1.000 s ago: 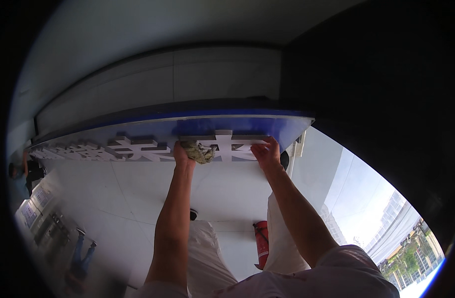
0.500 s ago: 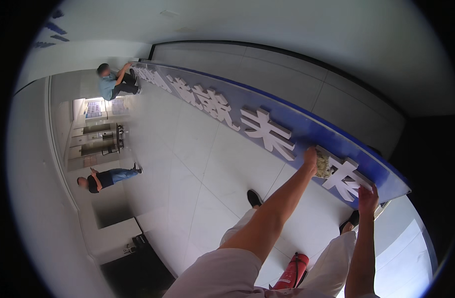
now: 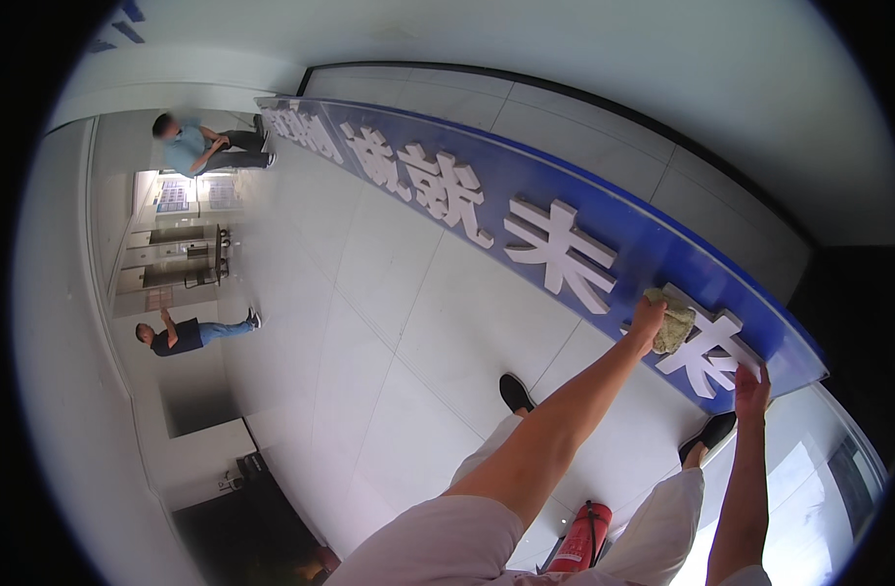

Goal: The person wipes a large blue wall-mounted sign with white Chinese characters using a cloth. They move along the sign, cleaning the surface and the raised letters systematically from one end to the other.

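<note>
A long blue sign board [image 3: 662, 234] with raised white characters slants from the far upper left to the near right. My left hand [image 3: 647, 324] grips a greenish-grey cloth [image 3: 673, 326], which rests against the near end of the board, at the left side of the last raised white character [image 3: 703, 359]. My right hand [image 3: 753, 391] has its fingers closed on the right-hand tip of that same character, by the board's lower edge. The fingertips there are partly hidden.
A red fire extinguisher [image 3: 581, 537] stands by my legs. My black shoes [image 3: 515, 393] are on pale floor tiles below the board. One person [image 3: 189, 148] is at the board's far end; another person [image 3: 182, 337] stands farther left. A dark doorway [image 3: 247, 523] lies lower left.
The person at the board's far end has risen from a crouch and let go of it. My view has shifted slightly. Both my hands stay at the last character, the cloth now showing more fully.
</note>
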`<act>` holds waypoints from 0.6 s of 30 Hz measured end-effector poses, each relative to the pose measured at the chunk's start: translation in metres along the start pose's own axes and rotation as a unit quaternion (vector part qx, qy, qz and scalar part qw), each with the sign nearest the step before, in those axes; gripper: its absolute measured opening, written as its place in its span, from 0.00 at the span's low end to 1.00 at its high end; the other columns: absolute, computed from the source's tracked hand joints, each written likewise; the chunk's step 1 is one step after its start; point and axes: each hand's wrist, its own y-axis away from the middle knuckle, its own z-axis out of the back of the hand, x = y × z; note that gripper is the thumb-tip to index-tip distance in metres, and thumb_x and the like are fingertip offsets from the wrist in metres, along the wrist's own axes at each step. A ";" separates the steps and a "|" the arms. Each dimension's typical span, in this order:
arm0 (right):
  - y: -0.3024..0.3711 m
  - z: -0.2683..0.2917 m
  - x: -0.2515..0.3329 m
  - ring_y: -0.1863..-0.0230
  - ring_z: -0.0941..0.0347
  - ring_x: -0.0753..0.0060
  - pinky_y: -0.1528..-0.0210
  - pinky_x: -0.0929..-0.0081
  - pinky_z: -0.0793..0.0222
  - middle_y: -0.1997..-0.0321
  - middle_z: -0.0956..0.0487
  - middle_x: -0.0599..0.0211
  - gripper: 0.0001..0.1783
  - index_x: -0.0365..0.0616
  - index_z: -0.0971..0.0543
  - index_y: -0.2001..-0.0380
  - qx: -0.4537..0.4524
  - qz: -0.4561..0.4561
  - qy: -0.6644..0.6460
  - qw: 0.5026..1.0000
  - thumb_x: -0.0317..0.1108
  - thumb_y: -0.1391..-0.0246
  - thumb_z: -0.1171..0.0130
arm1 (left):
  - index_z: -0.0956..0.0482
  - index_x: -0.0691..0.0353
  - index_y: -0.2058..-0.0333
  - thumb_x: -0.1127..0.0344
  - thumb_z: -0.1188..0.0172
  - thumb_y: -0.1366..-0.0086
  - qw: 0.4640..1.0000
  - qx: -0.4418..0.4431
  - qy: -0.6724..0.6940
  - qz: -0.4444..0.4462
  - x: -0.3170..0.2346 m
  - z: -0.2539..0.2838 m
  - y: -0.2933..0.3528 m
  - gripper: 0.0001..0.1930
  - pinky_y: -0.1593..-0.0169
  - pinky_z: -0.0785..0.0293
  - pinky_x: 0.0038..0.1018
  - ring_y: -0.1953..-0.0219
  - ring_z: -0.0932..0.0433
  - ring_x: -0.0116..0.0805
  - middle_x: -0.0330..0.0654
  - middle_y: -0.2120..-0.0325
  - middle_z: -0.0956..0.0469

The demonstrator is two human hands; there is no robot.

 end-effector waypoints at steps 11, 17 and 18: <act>0.049 0.013 -0.017 0.60 0.21 0.72 0.53 0.68 0.25 0.61 0.19 0.70 0.20 0.53 0.26 0.50 -0.018 -0.045 0.170 0.984 0.49 0.40 0.42 | 0.26 0.63 0.51 0.69 0.46 0.37 0.997 -0.013 -0.042 -0.058 0.019 0.033 0.036 0.15 0.52 0.29 0.32 0.56 0.24 0.34 0.41 0.59 0.22; 0.197 0.032 -0.078 0.61 0.22 0.71 0.57 0.69 0.25 0.59 0.21 0.69 0.22 0.51 0.26 0.51 -0.081 -0.065 0.482 0.870 0.53 0.41 0.43 | 0.27 0.64 0.49 0.68 0.45 0.36 0.988 0.074 0.130 0.038 0.008 0.106 0.161 0.17 0.52 0.28 0.26 0.57 0.25 0.28 0.38 0.57 0.23; 0.225 0.024 -0.090 0.61 0.21 0.71 0.57 0.69 0.25 0.59 0.20 0.68 0.22 0.50 0.26 0.51 -0.101 -0.090 0.469 0.873 0.52 0.41 0.43 | 0.28 0.63 0.48 0.67 0.43 0.36 0.984 0.073 0.152 0.050 -0.011 0.120 0.187 0.18 0.50 0.29 0.26 0.55 0.25 0.28 0.38 0.56 0.24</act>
